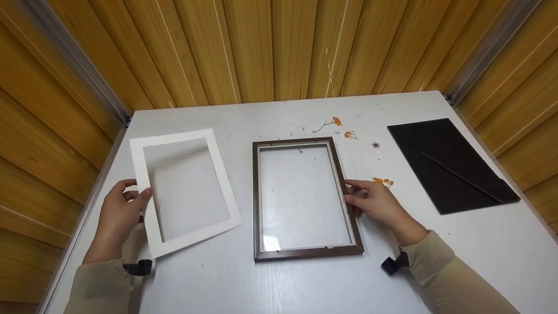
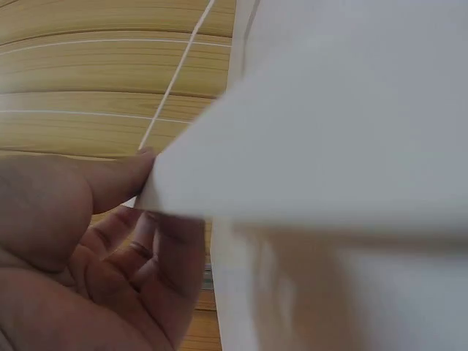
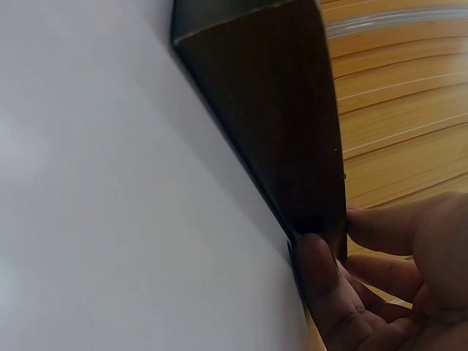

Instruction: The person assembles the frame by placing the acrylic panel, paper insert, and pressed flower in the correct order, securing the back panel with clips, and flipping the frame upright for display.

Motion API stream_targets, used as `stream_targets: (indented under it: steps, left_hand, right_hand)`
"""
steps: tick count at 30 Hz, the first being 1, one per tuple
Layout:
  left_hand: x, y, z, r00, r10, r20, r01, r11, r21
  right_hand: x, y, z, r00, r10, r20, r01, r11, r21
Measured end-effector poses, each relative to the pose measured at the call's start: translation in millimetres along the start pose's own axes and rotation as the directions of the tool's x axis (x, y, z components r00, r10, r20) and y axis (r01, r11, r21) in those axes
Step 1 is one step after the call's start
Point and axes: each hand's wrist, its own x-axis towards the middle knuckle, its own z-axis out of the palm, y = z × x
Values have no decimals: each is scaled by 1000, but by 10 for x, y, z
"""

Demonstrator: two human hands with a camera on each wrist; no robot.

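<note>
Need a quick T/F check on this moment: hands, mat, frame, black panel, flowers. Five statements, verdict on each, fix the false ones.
1. The left hand pinches the white mat by its left border. True.
2. The black panel lies to the right of the brown frame. True.
3. The right hand holds the black panel. False: it grips the right side of the brown frame.
4. The orange flowers all lie inside the opening of the brown frame. False: the orange flowers lie outside it, beyond its far right corner and off to its right.
5. In the head view, a gap shows between the white mat and the brown frame. True.
</note>
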Motion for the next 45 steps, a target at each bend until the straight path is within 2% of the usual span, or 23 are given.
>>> stream_targets:
  steps: [3,5,8,10,14,15,18,23,29,32,37,45]
  left_hand:
    - [23,54,42,998,-36,-47,28,986,-167]
    - [29,102,65,997,-48,-65,29,960,-278]
    - [30,178,92,994,-64,-91,21,910,-413]
    - [29,232,120,992,-73,-105,11,868,-497]
    - [26,340,206,990,-81,-112,-2,802,-597]
    - [25,367,235,991,-77,-108,-5,794,-608]
    - [18,442,334,994,-52,-92,-15,792,-611]
    - [31,555,536,999,1,-48,-29,810,-586]
    - [77,687,838,998,58,36,-31,856,-516]
    - [71,767,986,994,80,76,-33,873,-487]
    - [79,880,1200,984,113,137,-37,885,-464]
    - [78,956,1471,963,152,222,-39,895,-445]
  right_hand:
    - [-3,0,-3,1000,-1,-2,1,1000,1]
    - [-6,-1,-7,1000,-6,-3,6,1000,-10]
    - [-12,-3,-11,1000,-13,-3,13,1000,-25]
    - [-16,-5,-14,1000,-15,-3,15,999,-30]
    - [-20,-6,-14,1000,-10,-2,10,1000,-20]
    - [-20,-5,-13,1000,-8,-4,8,1000,-19]
    - [-21,-2,-11,1000,-2,-3,2,1000,-16]
    - [-22,9,-12,1000,3,-2,-3,1000,-12]
    - [-26,10,-19,1000,4,-4,-4,1000,-8]
    - [-22,12,-15,1000,1,-2,-1,1000,-3]
    - [-23,6,-7,1000,1,0,-1,1000,0]
    - [-24,-12,9,1000,-6,4,6,1000,-8]
